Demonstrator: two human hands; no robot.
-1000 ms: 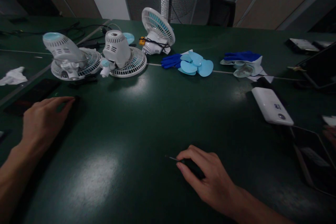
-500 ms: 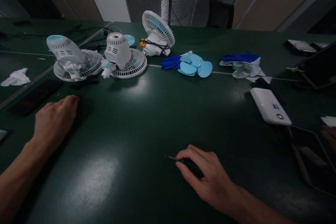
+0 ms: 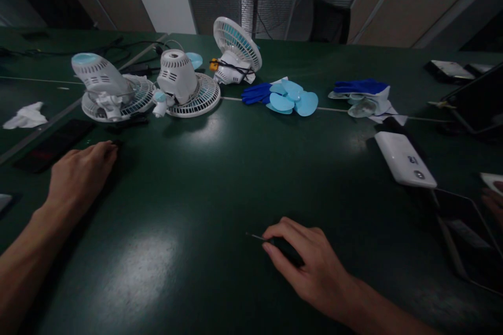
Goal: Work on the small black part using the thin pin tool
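A small screwdriver with a dark handle (image 3: 286,251) lies in the grip of my right hand (image 3: 314,267), its thin metal shaft pointing left just over the green table. My left hand (image 3: 82,170) rests at the left of the table with its fingers curled down. Something dark shows at its fingertips, but I cannot make out what it is. Beyond that hand, two white fan heads (image 3: 104,81) (image 3: 178,76) lie face down on their grilles. Beside the hand is a black phone-like slab (image 3: 55,146).
Another fan (image 3: 236,52) leans at the back with its cord wrapped. Light blue fan blades (image 3: 293,99) lie by a blue glove (image 3: 255,93). More gloves (image 3: 361,94), a white power bank (image 3: 404,159) and a dark tablet (image 3: 467,235) are at right. Another person's hand (image 3: 495,201) shows at the right edge.
My left hand has shifted very slightly left. My right hand and the screwdriver stay in place. At the right edge, the other person's hand and a white item have moved a little.
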